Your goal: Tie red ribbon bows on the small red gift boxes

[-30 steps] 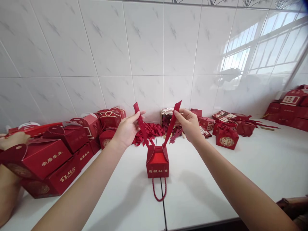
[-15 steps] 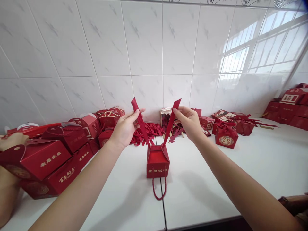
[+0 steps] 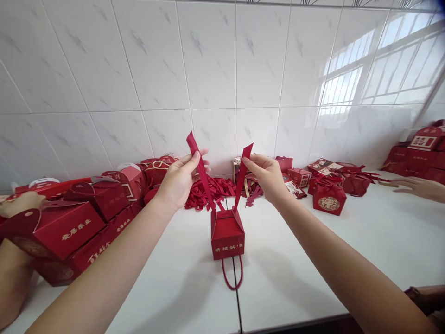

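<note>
At the centre of the frame, the left hand [image 3: 182, 178] pinches one end of a red ribbon [image 3: 205, 181] and the right hand [image 3: 266, 176] the other, each grip closed on it. The ribbon rises from the top of a small red box [image 3: 227, 236] on the white desk [image 3: 288, 278], lower centre, its cord handle [image 3: 224, 273] hanging in front.

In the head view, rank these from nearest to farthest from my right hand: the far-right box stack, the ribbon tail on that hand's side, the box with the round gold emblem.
1. Ribbon tail: pinched in the right hand.
2. Box with the round gold emblem: on the table, right of the hand.
3. Far-right box stack: beyond that box, by the wall.
</note>
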Tool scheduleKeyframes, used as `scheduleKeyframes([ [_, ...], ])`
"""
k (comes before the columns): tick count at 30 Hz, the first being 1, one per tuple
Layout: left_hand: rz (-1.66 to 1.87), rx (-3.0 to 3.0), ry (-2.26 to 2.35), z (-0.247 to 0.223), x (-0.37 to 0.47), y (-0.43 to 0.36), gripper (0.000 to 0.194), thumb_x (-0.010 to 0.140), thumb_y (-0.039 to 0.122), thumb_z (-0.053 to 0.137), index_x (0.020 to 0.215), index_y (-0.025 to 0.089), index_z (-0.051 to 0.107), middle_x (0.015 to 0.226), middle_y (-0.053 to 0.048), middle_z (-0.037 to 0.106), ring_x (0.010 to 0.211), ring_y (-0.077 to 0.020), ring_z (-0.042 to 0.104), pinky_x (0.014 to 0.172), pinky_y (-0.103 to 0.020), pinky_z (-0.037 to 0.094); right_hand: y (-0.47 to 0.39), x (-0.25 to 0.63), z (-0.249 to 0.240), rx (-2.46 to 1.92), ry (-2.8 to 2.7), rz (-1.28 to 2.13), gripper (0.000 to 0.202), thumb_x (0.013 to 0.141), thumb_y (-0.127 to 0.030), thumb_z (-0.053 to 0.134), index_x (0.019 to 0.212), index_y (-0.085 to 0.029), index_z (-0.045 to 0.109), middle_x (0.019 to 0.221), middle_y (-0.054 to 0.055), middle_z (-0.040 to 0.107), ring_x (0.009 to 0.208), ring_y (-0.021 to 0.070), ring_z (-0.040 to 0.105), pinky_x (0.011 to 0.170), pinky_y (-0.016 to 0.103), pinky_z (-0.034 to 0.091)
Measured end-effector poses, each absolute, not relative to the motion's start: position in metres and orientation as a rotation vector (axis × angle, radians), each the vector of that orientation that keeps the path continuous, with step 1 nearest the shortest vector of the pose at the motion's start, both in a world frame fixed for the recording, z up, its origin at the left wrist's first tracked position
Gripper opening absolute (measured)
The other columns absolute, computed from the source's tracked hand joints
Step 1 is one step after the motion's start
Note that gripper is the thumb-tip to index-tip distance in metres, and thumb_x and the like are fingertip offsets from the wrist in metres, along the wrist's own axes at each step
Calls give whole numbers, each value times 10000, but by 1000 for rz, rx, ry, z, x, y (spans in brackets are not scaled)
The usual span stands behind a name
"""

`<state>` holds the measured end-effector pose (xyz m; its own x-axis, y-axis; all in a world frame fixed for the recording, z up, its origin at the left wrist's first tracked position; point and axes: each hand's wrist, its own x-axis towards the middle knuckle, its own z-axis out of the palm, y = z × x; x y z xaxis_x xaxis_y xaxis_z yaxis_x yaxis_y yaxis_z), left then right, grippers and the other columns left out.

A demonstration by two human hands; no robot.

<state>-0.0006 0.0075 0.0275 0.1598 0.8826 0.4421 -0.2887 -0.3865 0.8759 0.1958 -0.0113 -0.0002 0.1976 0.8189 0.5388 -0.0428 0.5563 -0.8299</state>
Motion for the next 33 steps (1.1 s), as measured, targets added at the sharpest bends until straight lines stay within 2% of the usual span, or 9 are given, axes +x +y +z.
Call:
scheduleKeyframes([
  [5, 1422, 1478, 625, 28, 5, 2, 282, 825, 361, 616, 1052, 203, 667, 766, -19, 670, 721, -154, 651, 699, -287, 516, -15, 188, 9, -693, -1256, 845, 262, 716, -387, 696, 813, -146, 663, 814, 63, 687, 686, 162, 640, 660, 332, 554],
  [13, 1348, 1533, 685, 16, 3, 3, 338, 840, 372, 593, 1133, 205, 626, 919, -69, 715, 791, -188, 681, 709, -312, 545, -18, 189, 16, -779, -1335, 794, 258, 723, -388, 689, 824, -150, 689, 807, 69, 695, 755, 180, 656, 725, 350, 546],
  [19, 1316, 1521, 690, 9, -2, 7, 335, 840, 378, 597, 1123, 202, 631, 901, -65, 719, 805, -180, 681, 729, -298, 543, -18, 195, 17, -843, -1309, 762, 284, 709, -407, 703, 842, -157, 703, 821, 69, 704, 759, 182, 655, 749, 361, 539],
  [26, 1339, 1512, 601, 21, 1, -1, 325, 840, 377, 603, 1107, 195, 633, 815, -41, 719, 759, -168, 680, 742, -295, 532, -20, 192, 23, -737, -1258, 940, 174, 741, -314, 683, 772, -146, 651, 781, 56, 670, 684, 151, 649, 691, 330, 555],
  [29, 1313, 1613, 559, 20, 5, -5, 440, 833, 396, 606, 1228, 210, 546, 793, -38, 718, 712, -170, 677, 663, -283, 533, -20, 188, 24, -815, -1276, 927, 120, 748, -252, 657, 787, -139, 652, 717, 44, 643, 580, 128, 612, 587, 296, 530],
  [33, 1184, 1786, 572, 17, 8, -12, 706, 833, 374, 613, 1424, 216, 260, 699, -15, 709, 606, -165, 660, 610, -285, 521, -21, 183, 21, -869, -1465, 871, 122, 746, -231, 622, 683, -136, 665, 603, 21, 590, 504, 90, 505, 468, 233, 422],
])
